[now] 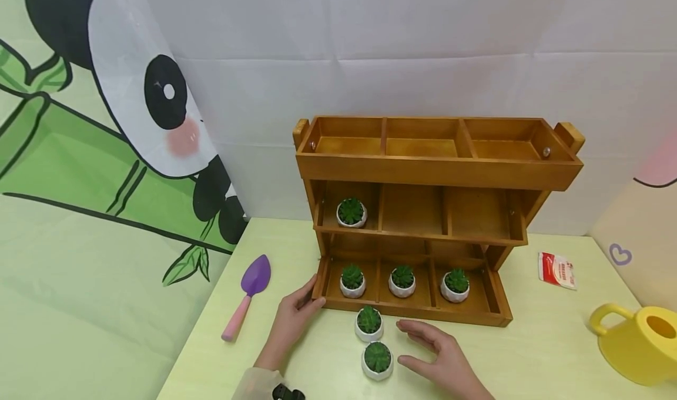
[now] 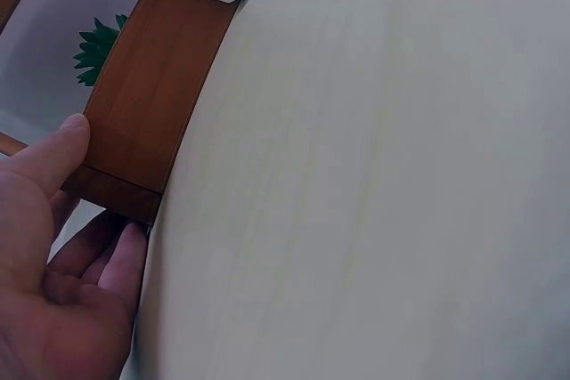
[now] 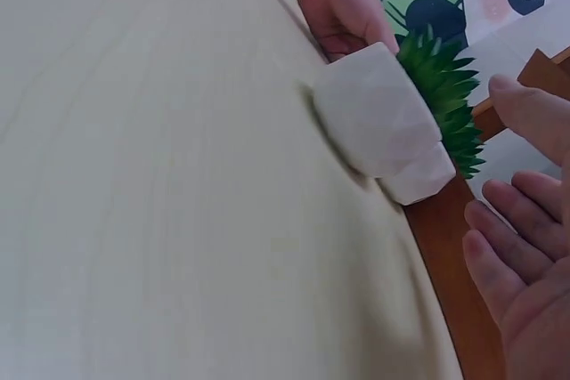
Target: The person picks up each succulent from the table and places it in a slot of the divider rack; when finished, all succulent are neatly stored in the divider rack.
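The right hand (image 1: 443, 358) spreads empty fingers wide, right of two close-set potted plants (image 1: 378, 359) on the counter (image 1: 539, 341); a sideways bump could topple both (the left hand (image 1: 294, 319) grips the shelf (image 1: 415, 212) near-left).

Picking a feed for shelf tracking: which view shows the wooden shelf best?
Head view: it shows the wooden shelf across its full width, all three tiers. Left wrist shows mainly the bottom tier's front board, at the left hand; right wrist shows only parts, some behind the white pots.
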`<action>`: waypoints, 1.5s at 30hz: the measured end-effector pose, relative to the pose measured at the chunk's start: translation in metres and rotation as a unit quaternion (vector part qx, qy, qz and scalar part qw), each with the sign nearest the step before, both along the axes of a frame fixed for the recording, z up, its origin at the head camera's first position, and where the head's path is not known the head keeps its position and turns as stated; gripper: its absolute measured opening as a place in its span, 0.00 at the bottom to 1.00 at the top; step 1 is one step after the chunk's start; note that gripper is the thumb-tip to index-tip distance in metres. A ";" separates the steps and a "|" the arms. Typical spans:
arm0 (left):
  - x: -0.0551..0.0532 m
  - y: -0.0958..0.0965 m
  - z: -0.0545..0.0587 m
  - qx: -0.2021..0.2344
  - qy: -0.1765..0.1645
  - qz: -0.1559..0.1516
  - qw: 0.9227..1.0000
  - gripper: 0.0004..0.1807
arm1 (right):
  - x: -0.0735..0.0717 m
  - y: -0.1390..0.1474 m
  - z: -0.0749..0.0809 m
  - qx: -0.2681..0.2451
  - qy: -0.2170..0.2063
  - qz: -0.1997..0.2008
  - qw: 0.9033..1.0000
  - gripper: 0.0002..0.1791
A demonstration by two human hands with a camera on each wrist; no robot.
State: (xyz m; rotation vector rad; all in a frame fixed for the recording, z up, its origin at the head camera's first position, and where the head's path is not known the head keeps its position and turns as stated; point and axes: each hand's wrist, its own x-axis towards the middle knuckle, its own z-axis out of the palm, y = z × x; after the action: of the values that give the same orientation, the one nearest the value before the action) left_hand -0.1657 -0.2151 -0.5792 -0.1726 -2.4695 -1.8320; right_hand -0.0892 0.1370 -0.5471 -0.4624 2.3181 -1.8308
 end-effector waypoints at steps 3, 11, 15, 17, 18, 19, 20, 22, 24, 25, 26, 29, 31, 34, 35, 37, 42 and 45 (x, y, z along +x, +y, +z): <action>0.000 0.000 0.000 -0.001 -0.001 0.001 1.000 0.33 | 0.003 -0.001 -0.006 0.005 -0.014 0.012 1.000 0.33; 0.000 0.000 0.000 0.002 0.002 -0.001 1.000 0.33 | 0.006 -0.010 -0.018 -0.001 -0.009 0.050 0.999 0.38; 0.000 0.000 0.000 0.005 0.001 -0.004 1.000 0.33 | 0.008 -0.016 -0.022 -0.007 -0.009 0.057 0.998 0.39; 0.000 0.000 0.000 0.009 -0.001 -0.006 1.000 0.33 | 0.009 -0.018 -0.025 -0.007 -0.013 0.056 0.998 0.39; 0.000 0.000 0.000 0.009 -0.002 -0.006 1.000 0.33 | 0.009 -0.019 -0.026 -0.007 -0.012 0.057 0.998 0.39; 0.000 0.000 0.000 0.010 -0.003 -0.006 1.000 0.34 | 0.009 -0.019 -0.028 -0.005 -0.012 0.058 0.998 0.39; 0.000 0.001 0.000 0.009 -0.003 -0.006 1.000 0.34 | 0.009 -0.020 -0.029 -0.002 -0.011 0.058 0.998 0.39; 0.000 0.001 0.000 0.008 -0.002 -0.005 1.000 0.34 | 0.009 -0.022 -0.032 0.005 -0.008 0.060 0.998 0.39; -0.001 0.001 0.000 0.005 -0.002 -0.004 1.000 0.34 | 0.008 -0.023 -0.033 0.008 -0.008 0.061 0.998 0.39; -0.001 0.001 0.000 0.004 -0.001 -0.004 1.000 0.34 | 0.008 -0.023 -0.034 0.010 -0.010 0.061 0.998 0.39; -0.001 0.001 0.000 0.004 0.000 -0.004 1.000 0.33 | 0.009 -0.024 -0.034 0.010 -0.012 0.060 0.998 0.39; -0.001 0.000 -0.001 0.007 0.000 -0.004 1.000 0.33 | 0.009 -0.025 -0.034 0.005 -0.011 0.061 0.998 0.38; -0.001 0.000 -0.002 0.010 0.002 -0.005 1.000 0.33 | 0.009 -0.026 -0.034 0.001 -0.007 0.061 0.998 0.38; -0.002 -0.001 -0.002 0.010 0.003 -0.005 1.000 0.33 | 0.009 -0.028 -0.034 0.000 0.004 0.060 0.998 0.38; -0.002 -0.001 -0.002 0.010 0.004 -0.006 1.000 0.33 | 0.009 -0.028 -0.034 0.003 0.004 0.058 0.998 0.37; -0.002 -0.001 -0.002 0.010 0.004 -0.005 1.000 0.33 | 0.009 -0.029 -0.033 0.015 0.007 0.054 0.998 0.37; -0.001 -0.001 -0.001 0.008 0.002 -0.002 1.000 0.33 | 0.009 -0.032 -0.030 0.055 0.011 0.037 0.998 0.37; -0.001 -0.001 -0.001 0.006 0.002 -0.001 1.000 0.33 | 0.009 -0.034 -0.030 0.066 0.021 0.029 0.997 0.37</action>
State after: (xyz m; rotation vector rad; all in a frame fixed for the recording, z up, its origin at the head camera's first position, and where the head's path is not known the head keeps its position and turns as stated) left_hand -0.1666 -0.2157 -0.5805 -0.1786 -2.4563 -1.8449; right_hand -0.0797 0.1029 -0.5772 -0.5476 2.4067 -1.6453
